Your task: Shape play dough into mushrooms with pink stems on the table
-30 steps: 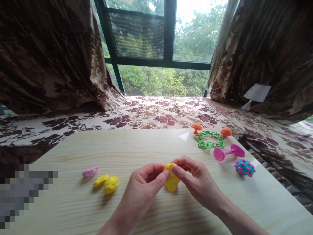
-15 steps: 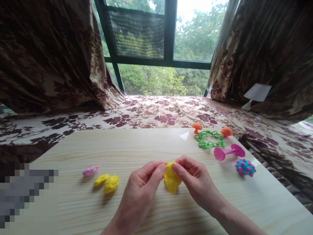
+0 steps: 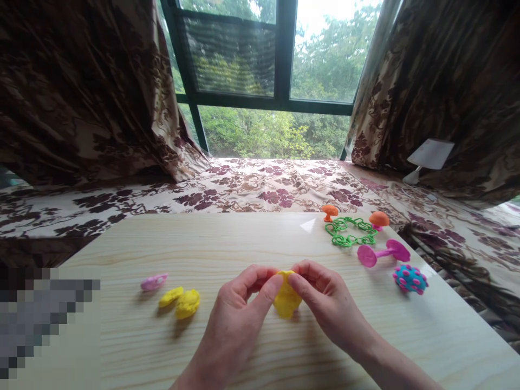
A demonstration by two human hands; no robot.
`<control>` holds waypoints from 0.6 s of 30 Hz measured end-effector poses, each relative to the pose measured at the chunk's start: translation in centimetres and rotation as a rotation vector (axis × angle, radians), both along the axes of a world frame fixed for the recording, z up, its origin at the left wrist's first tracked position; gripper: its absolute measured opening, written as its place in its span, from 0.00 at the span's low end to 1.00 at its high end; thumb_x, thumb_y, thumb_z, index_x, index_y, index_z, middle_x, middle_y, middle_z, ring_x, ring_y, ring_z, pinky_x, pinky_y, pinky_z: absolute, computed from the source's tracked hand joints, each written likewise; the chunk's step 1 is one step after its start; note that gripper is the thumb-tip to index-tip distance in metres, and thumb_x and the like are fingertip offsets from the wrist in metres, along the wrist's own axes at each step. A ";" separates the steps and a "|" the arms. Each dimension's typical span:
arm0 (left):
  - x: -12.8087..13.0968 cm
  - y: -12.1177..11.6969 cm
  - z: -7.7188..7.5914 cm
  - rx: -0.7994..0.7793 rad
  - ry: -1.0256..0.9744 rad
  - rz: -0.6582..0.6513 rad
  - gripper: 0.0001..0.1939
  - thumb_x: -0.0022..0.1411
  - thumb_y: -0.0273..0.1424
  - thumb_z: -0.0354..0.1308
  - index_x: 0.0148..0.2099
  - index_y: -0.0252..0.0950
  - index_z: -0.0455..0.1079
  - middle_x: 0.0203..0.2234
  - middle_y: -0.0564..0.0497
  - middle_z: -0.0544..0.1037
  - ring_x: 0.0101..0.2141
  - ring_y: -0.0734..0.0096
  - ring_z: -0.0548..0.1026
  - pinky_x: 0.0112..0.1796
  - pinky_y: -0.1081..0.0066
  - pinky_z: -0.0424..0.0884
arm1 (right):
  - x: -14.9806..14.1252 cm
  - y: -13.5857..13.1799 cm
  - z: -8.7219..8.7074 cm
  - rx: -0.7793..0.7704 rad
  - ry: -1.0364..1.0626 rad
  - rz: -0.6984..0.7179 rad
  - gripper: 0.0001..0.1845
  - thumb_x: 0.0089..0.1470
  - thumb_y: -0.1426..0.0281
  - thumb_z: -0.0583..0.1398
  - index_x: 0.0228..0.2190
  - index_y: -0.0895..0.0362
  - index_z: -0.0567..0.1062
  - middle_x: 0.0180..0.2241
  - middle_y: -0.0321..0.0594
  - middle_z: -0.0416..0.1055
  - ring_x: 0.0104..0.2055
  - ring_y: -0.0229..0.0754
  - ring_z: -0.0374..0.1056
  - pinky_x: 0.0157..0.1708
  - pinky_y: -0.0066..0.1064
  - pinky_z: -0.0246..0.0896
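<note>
Between my hands hangs a flattened piece of yellow modelling clay (image 3: 287,303), held just above the table. My left hand (image 3: 244,309) pinches its upper left edge between thumb and fingers. On the upper right edge, my right hand (image 3: 325,292) has a like pinch, thumb pressed on the near face. The fingers behind the clay are partly hidden. Left of my left hand lie a rough yellow clay lump (image 3: 187,304), a smaller flat yellow clay piece (image 3: 171,297) and a pink clay piece (image 3: 154,282).
On the pale wooden table (image 3: 219,238), at right, are a green clay chain ring (image 3: 335,240), two orange-capped mushrooms (image 3: 329,210), a pink dumbbell shape (image 3: 366,256) and a blue ball with pink dots (image 3: 410,280). A white lamp (image 3: 430,153) stands beyond, near the curtain.
My left thumb has slid rightward over the clay's top edge, closer to the right thumb. Both hands still hold the clay. The whole view has shifted slightly.
</note>
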State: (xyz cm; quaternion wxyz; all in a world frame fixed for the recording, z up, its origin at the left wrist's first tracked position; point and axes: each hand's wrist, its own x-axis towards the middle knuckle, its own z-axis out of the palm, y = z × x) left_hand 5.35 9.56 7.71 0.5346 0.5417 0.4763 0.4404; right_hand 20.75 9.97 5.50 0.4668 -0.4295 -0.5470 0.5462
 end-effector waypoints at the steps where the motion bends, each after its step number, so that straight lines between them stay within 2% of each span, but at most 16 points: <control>1: 0.0 0.0 0.1 -0.035 -0.028 -0.023 0.08 0.55 0.33 0.57 0.37 0.37 0.72 0.28 0.52 0.77 0.33 0.69 0.73 0.37 0.72 0.69 | 0.1 0.1 0.0 -0.005 0.024 -0.008 0.12 0.54 0.61 0.56 0.32 0.58 0.71 0.28 0.37 0.67 0.31 0.37 0.63 0.29 0.28 0.62; 4: 0.1 0.2 0.6 -0.099 -0.055 -0.058 0.08 0.53 0.32 0.59 0.37 0.36 0.73 0.29 0.50 0.78 0.33 0.66 0.75 0.37 0.71 0.70 | 0.3 0.3 0.1 0.029 0.017 -0.034 0.11 0.55 0.62 0.56 0.32 0.58 0.71 0.29 0.38 0.68 0.32 0.37 0.63 0.32 0.29 0.62; 8: 0.1 0.1 0.7 -0.074 0.003 -0.057 0.08 0.53 0.30 0.58 0.37 0.36 0.74 0.29 0.50 0.79 0.34 0.64 0.75 0.37 0.69 0.69 | 0.4 0.2 0.4 0.053 -0.035 -0.050 0.12 0.52 0.63 0.58 0.38 0.55 0.71 0.33 0.38 0.69 0.36 0.40 0.64 0.35 0.30 0.62; 13: 0.0 -0.3 0.7 0.069 0.170 -0.053 0.07 0.55 0.31 0.55 0.34 0.36 0.74 0.27 0.50 0.77 0.32 0.65 0.74 0.36 0.70 0.68 | 0.5 0.1 0.8 0.107 -0.139 -0.001 0.12 0.54 0.62 0.56 0.30 0.58 0.72 0.28 0.37 0.66 0.31 0.37 0.61 0.29 0.26 0.60; 18: 0.3 -0.6 0.0 0.264 0.252 -0.033 0.08 0.56 0.29 0.55 0.25 0.37 0.70 0.23 0.53 0.72 0.29 0.71 0.71 0.34 0.74 0.66 | 0.2 -0.3 0.7 0.139 -0.189 0.001 0.09 0.56 0.66 0.54 0.28 0.58 0.69 0.26 0.35 0.63 0.29 0.35 0.59 0.28 0.25 0.57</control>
